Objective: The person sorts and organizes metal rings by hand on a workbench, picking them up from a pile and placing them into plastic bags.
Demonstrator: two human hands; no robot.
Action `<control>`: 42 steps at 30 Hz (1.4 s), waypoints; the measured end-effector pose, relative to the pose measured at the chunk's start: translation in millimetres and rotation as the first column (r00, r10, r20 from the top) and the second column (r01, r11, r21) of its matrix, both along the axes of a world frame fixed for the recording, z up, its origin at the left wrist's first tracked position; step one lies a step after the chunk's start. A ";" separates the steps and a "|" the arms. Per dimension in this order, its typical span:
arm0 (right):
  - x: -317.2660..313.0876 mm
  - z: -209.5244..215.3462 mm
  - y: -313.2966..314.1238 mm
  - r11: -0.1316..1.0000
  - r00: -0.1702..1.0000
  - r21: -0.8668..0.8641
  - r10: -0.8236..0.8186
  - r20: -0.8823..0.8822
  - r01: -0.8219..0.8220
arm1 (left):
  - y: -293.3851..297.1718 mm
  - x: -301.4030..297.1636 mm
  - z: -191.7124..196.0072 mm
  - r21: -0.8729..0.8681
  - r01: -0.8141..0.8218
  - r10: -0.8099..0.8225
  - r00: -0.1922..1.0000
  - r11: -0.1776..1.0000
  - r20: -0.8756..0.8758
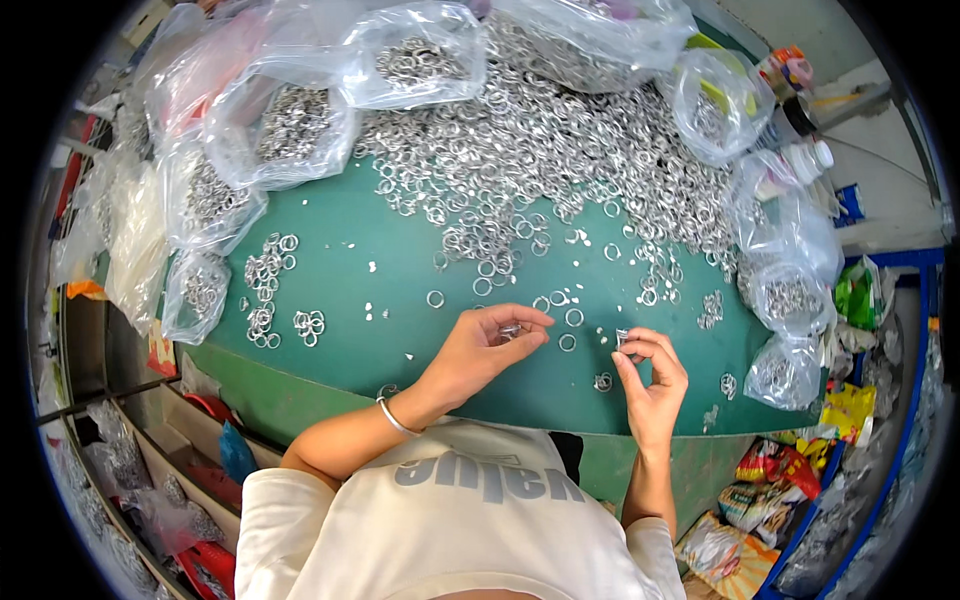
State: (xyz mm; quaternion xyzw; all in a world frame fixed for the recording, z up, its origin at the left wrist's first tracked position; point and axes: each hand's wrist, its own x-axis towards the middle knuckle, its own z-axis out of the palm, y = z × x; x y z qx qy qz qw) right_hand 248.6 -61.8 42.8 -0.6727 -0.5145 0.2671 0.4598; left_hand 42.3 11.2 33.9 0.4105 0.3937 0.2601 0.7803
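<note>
My left hand (478,350) is curled over the green table, with a few silver metal rings (510,331) cupped in its fingers. Between thumb and fingertips, my right hand (655,382) pinches a small silver ring (622,339), seen edge-on. Loose rings lie just beyond the hands, among them a ring (567,343) and a ring (574,317). Below the right fingertips sits a little cluster of rings (603,382). Farther off spreads a large heap of silver rings (560,140). How many rings the left palm holds is hidden.
Clear plastic bags of rings line the table (330,240), including a bag (410,60) at the back and a bag (785,372) at right. Small ring piles (268,270) lie at left. Snack packets (775,480) sit low right; a compartmented drawer (170,425) stands left.
</note>
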 end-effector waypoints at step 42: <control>12.2 -12.6 -4.7 0.962 0.646 -0.073 0.119 -0.754 -0.262 | -11.3 50.5 0.8 0.473 0.116 -0.056 0.989 0.873 -0.138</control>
